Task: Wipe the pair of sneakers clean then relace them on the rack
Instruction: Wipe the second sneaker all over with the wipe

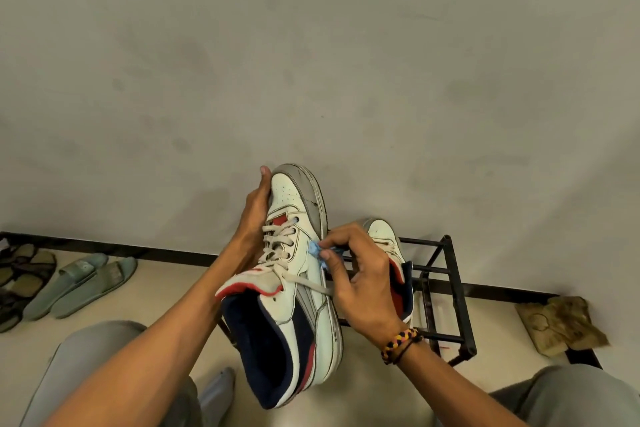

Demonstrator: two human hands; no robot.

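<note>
A white sneaker (294, 274) with navy and red trim and grey laces is held up in front of me, toe pointing away. My left hand (252, 215) grips it along its left side and sole. My right hand (360, 274) pinches a small blue cloth (317, 251) against the shoe's right side by the eyelets. The second sneaker (382, 236) sits on the black metal rack (446, 291) behind my right hand, mostly hidden by it.
Green slides (86, 282) and dark sandals (20, 274) lie on the floor at left by the wall. A crumpled brown rag (561, 319) lies on the floor right of the rack. My knees in grey trousers frame the bottom corners.
</note>
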